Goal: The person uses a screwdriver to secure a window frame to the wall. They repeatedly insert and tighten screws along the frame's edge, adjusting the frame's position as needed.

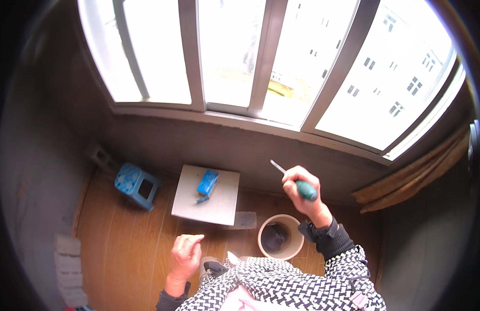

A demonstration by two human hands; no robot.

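My right hand [305, 193] is raised in front of the wall below the window, its fingers wrapped round a screwdriver [306, 191] by the green handle. The metal shaft points up and to the left, touching nothing. Lower and to the left, my left hand [184, 256] hangs above the wooden floor with its fingers curled and pressed together. Whatever it may pinch is too small to make out. Beyond it, a white square-topped table [185, 199] bears a blue box [208, 181] with a small blue item [203, 199] beside it.
Left of the table is a blue plastic stool [135, 181]. A cream bucket [260, 246] with something dark inside stands below my right hand. Wide windows [271, 57] span the far wall. Brown cloth [411, 179] hangs at right, and pale blocks [69, 269] line the left.
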